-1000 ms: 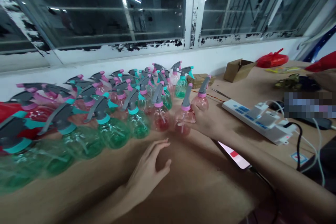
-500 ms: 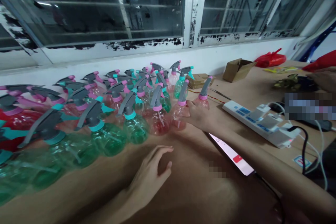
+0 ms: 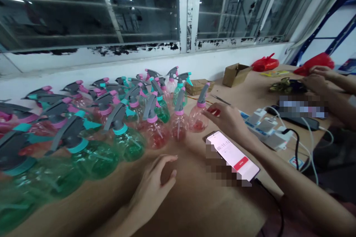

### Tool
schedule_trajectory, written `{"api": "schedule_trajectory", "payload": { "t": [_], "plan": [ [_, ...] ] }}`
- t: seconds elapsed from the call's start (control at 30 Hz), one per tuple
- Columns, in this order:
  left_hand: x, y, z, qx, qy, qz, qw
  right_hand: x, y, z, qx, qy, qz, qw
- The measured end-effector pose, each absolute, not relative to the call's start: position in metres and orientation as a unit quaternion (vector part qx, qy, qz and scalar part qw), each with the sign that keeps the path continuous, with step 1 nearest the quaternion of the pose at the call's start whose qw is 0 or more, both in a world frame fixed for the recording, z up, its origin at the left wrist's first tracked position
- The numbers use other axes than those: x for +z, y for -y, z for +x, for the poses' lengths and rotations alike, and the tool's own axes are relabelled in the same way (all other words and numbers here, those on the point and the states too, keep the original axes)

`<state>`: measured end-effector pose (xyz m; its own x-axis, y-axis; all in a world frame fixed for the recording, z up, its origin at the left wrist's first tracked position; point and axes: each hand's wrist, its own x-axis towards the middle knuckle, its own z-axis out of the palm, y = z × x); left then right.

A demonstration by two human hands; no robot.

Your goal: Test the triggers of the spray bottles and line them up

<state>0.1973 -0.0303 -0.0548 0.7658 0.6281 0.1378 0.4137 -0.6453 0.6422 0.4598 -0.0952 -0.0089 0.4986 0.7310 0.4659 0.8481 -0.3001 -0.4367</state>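
Over the bare front of the table, my left hand (image 3: 151, 185) is open, thumb and fingers apart with nothing between them. My right hand (image 3: 228, 118) is at the right end of the bottles, its fingers curved and apart. Its fingertips are by the side of a pink spray bottle (image 3: 198, 119); I cannot tell whether they touch it. To its left stand another pink spray bottle (image 3: 178, 126), a third pink one (image 3: 156, 135) and a green spray bottle (image 3: 129, 144). Several more green and pink bottles with grey trigger heads crowd the left side.
A lit phone (image 3: 233, 157) with a cable lies below my right forearm. Behind that arm is a white power strip (image 3: 267, 127) with plugs. Cardboard boxes (image 3: 236, 74) and a red bag (image 3: 265, 63) lie farther back. Another person's hands (image 3: 319, 77) are at the far right.
My right hand has left the second pink bottle and moved right to the end one. My left hand keeps its open pose. The view has turned right, showing another person's hands.
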Motion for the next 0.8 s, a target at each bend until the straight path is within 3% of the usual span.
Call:
{"api": "schedule_trajectory", "payload": {
  "t": [0.37,0.8],
  "plan": [
    [-0.044,0.04,0.195,0.165,-0.282,0.893,0.31,-0.039,0.053,0.487,-0.073,0.466,-0.786,0.399],
    [-0.039,0.044,0.167,0.195,-0.279,0.879,0.335,-0.006,0.113,0.444,-0.092,0.489,-0.753,0.432]
  ]
}}
